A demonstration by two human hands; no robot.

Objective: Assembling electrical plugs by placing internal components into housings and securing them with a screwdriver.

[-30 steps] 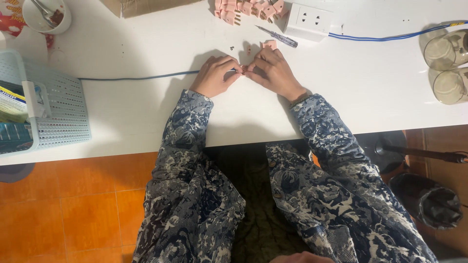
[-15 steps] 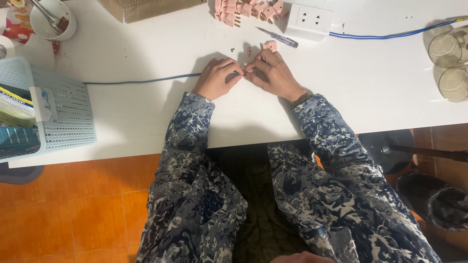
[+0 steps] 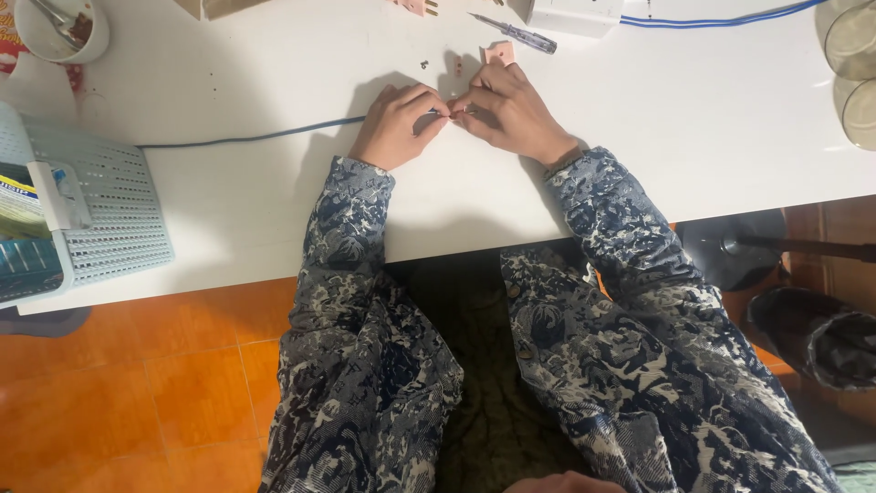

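Left hand [image 3: 394,128] and right hand [image 3: 511,114] meet fingertip to fingertip on the white worktop [image 3: 693,119], both pinched on the end of a blue cable [image 3: 246,139] running off to 9 o'clock. Screwdriver [image 3: 513,34] lies at 12 o'clock, apart.

two hands [image 3: 397,123], one screwdriver [image 3: 513,33], one basket [image 3: 109,210]

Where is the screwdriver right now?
The screwdriver lies on the white table near the top edge of the head view, just beyond the right hand, beside the white box.
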